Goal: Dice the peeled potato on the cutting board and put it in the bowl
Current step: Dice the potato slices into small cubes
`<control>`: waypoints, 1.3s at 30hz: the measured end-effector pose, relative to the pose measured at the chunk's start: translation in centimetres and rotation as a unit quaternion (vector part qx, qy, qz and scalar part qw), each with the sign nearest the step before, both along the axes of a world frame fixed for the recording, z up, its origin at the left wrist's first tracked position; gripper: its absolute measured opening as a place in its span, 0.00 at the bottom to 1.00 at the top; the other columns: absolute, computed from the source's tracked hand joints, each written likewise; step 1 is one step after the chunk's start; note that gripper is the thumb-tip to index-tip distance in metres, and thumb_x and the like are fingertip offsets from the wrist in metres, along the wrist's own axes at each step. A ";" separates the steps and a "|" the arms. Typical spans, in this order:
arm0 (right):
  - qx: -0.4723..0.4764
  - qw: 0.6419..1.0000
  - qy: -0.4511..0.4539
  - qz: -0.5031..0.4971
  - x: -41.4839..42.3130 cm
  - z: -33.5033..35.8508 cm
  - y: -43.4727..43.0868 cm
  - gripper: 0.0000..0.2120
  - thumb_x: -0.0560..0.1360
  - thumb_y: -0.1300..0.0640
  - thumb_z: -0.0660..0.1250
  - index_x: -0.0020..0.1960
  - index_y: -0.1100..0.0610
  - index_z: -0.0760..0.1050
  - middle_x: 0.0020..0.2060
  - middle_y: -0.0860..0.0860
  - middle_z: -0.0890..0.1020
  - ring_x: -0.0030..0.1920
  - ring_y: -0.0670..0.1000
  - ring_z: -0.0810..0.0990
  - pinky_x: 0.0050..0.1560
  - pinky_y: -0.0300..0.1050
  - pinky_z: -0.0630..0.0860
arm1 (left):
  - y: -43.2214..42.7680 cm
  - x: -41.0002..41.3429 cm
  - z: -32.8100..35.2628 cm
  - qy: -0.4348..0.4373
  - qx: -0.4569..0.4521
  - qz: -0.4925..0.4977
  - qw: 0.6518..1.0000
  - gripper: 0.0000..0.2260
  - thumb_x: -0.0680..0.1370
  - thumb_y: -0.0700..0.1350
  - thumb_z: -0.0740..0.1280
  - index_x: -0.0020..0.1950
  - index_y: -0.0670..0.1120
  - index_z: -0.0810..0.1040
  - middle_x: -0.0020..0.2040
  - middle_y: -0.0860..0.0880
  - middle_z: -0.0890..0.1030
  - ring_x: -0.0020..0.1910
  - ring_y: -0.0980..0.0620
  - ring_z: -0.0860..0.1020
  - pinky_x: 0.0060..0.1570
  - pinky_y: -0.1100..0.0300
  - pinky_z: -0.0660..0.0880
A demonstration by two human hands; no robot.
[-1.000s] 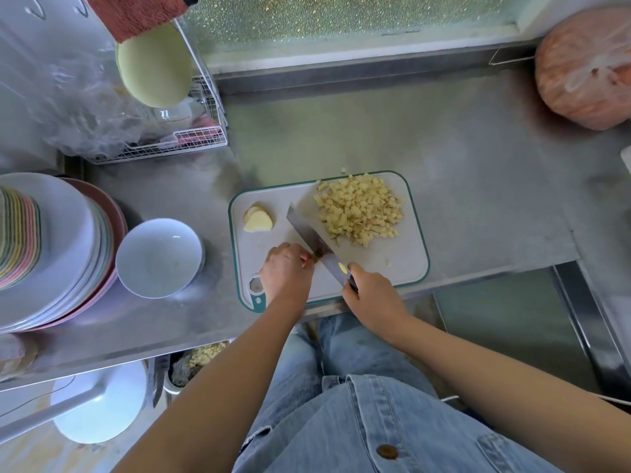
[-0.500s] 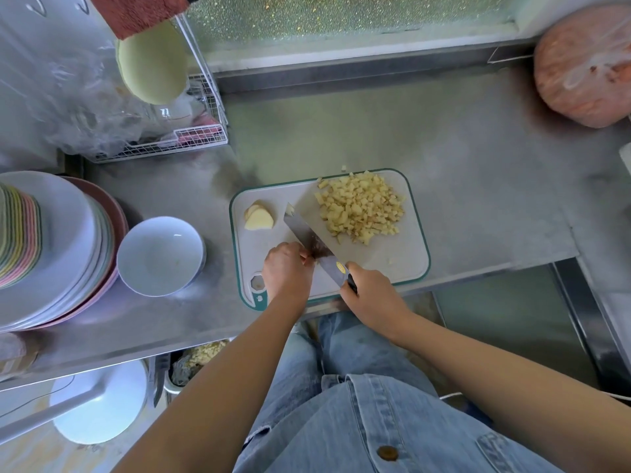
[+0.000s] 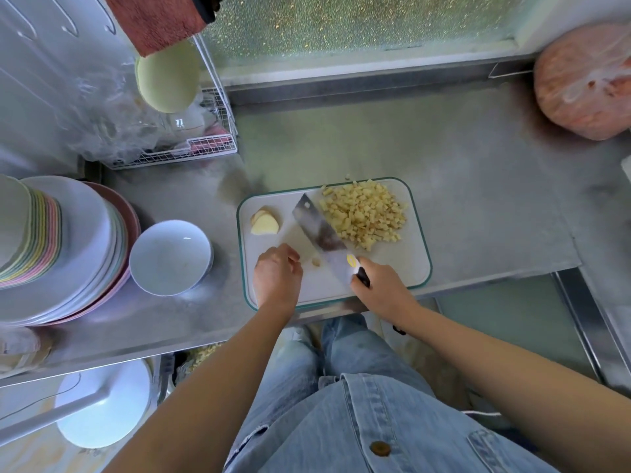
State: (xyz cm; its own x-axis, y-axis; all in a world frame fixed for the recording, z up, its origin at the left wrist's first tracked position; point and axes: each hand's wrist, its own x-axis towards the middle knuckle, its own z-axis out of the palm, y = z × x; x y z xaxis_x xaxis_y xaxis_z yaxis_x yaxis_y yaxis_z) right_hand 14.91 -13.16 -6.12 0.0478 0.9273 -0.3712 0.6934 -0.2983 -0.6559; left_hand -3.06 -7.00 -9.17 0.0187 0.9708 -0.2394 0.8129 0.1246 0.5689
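Potato dice (image 3: 365, 215) lie heaped on the far right part of the cutting board (image 3: 409, 254), and a few uncut potato slices (image 3: 264, 222) sit at its far left corner. One small piece (image 3: 316, 262) lies alone near the board's middle, just right of the left hand (image 3: 276, 274). That hand rests on the board's near left part, knuckles up, fingers curled under; whether they pinch anything cannot be told. The right hand (image 3: 382, 291) grips the knife (image 3: 319, 230) by its dark handle at the near edge. The broad blade slants far-left between slices and heap, with a yellow bit stuck near its heel. The white bowl (image 3: 169, 257) stands on the steel counter (image 3: 461, 165) left of the board, beside stacked plates (image 3: 68, 254).
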 end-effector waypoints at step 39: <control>-0.002 0.995 -0.082 0.061 -1.2 -0.2 5.9 0.19 0.77 0.60 0.59 0.34 0.49 0.54 0.26 0.48 0.64 0.26 0.47 0.62 0.30 0.48 0.57 | 8.0 -3.1 1.5 0.160 -0.019 -0.051 0.986 0.23 0.78 0.47 0.68 0.72 0.54 0.67 0.60 0.43 0.69 0.57 0.44 0.72 0.50 0.50 0.77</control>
